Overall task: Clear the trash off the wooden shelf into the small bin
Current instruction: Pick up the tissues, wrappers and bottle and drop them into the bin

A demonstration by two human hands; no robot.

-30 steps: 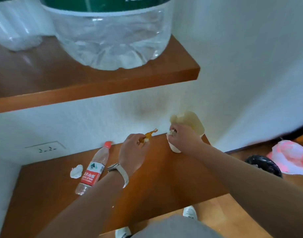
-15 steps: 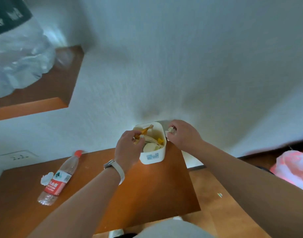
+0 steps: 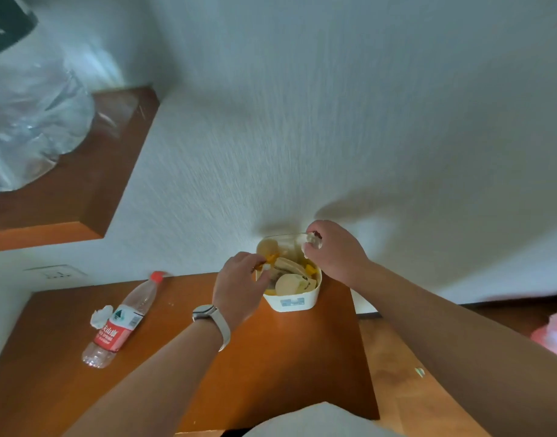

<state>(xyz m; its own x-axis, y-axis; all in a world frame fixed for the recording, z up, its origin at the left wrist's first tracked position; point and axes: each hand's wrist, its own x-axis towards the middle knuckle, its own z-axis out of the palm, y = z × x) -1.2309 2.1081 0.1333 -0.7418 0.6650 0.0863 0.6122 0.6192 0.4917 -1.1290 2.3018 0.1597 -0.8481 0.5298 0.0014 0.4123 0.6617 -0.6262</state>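
Both hands at the bin (image 3: 291, 298), far right corner of the shelf (image 3: 271, 367).

Left hand (image 3: 239, 288), watch (image 3: 211, 320) on wrist, is over the bin's left rim, fingers pinched on an orange scrap (image 3: 270, 259) just above the opening. Right hand (image 3: 334, 252) is at the far right rim, fingers curled round a small pale bit; can't tell whether it's trash or the rim itself. Bin sits upright against the wall, holding paper cups and yellow scraps. Left part of the shelf: bottle (image 3: 122, 323) lying on its side, red cap pointing far, with a crumpled tissue (image 3: 101, 316) touching its left side. Upper shelf (image 3: 66, 197) far left carries a big clear jug (image 3: 28, 121), blurred.
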